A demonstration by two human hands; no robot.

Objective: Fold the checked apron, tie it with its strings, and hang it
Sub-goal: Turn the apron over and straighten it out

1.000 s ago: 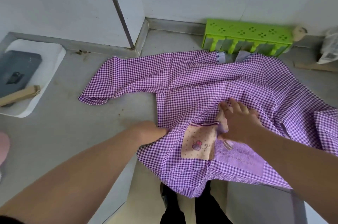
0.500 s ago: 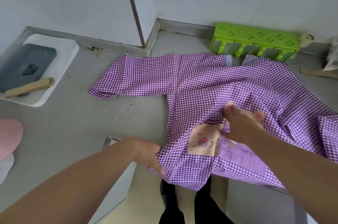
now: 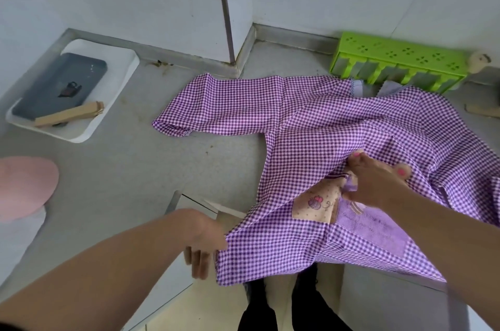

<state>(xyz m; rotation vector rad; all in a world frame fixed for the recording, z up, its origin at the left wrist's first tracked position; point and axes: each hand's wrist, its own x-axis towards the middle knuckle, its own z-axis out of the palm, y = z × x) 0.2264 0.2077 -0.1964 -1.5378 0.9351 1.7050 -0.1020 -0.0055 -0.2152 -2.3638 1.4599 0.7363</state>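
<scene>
1. The left hand (image 3: 201, 242) pinches the near left edge of the apron (image 3: 338, 136), its other fingers hanging down past the tabletop (image 3: 121, 176) edge;
2. the right hand (image 3: 374, 182) grips bunched cloth above the pocket (image 3: 316, 205);
3. the apron lies spread on the tabletop, its hem hanging over the front;
4. a green rack (image 3: 400, 60) stands behind it; a white tray (image 3: 113, 103) sits far left.

Occlusions and frame cut-offs, head view.
Apron (image 3: 338, 125) runs off the right edge; its strings not discernible. Left hand (image 3: 201, 238): thumb hidden behind the hem. Right hand (image 3: 376, 182): fingertips buried in fabric. Pink object (image 3: 24, 184) cut by the left edge, unidentifiable.
</scene>
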